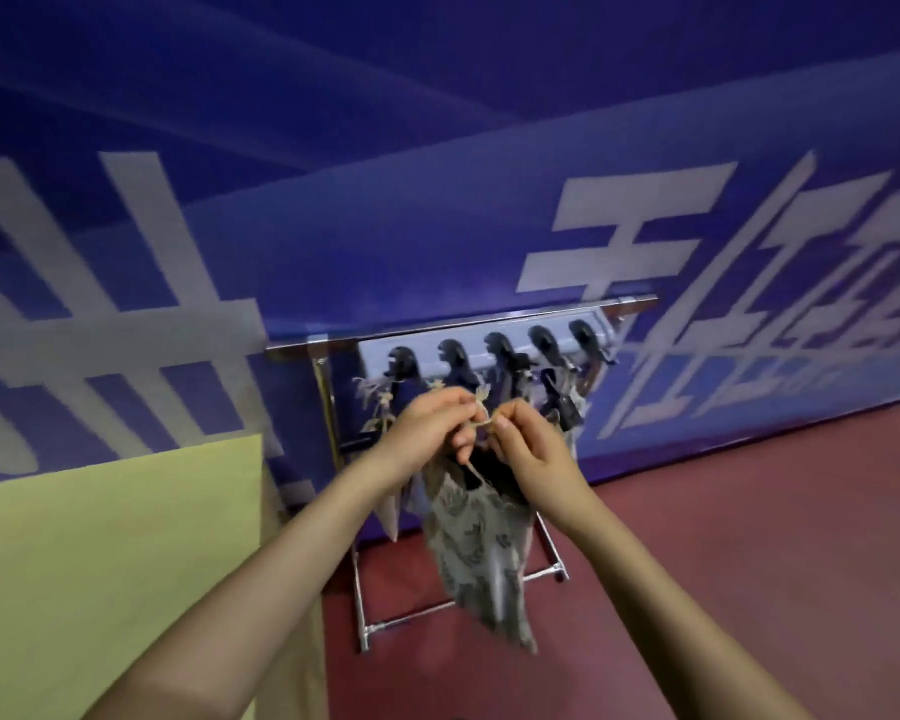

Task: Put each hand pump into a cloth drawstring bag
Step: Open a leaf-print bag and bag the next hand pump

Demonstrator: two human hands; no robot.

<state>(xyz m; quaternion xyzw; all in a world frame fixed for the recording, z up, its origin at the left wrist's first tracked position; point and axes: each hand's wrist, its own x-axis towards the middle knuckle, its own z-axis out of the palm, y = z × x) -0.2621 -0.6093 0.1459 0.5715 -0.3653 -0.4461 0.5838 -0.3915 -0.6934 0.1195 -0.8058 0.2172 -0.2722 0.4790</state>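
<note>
Centre of the frame: a patterned cloth drawstring bag (476, 543) hangs below both hands, its soft printed fabric blurred, a dark shape that may be a hand pump (494, 472) showing at its mouth. The left hand (430, 426) and right hand (528, 449) are raised side by side, each grip pinched together on the thin tan drawstring (481, 420), which runs between the fingertips and trails down to the bag's mouth. Directly behind the hands stands a metal rack (365, 563) of shiny tubing, its top rail carrying a pale panel with five dark hooks (497, 343); more dark items and a second tied cord hang there, partly hidden by the hands. A blue banner wall (385, 148) with large white lettering closes off the upper frame. A yellow-green board (100, 563) fills the lower left. Dull red floor (749, 511) spreads open at lower right.
</note>
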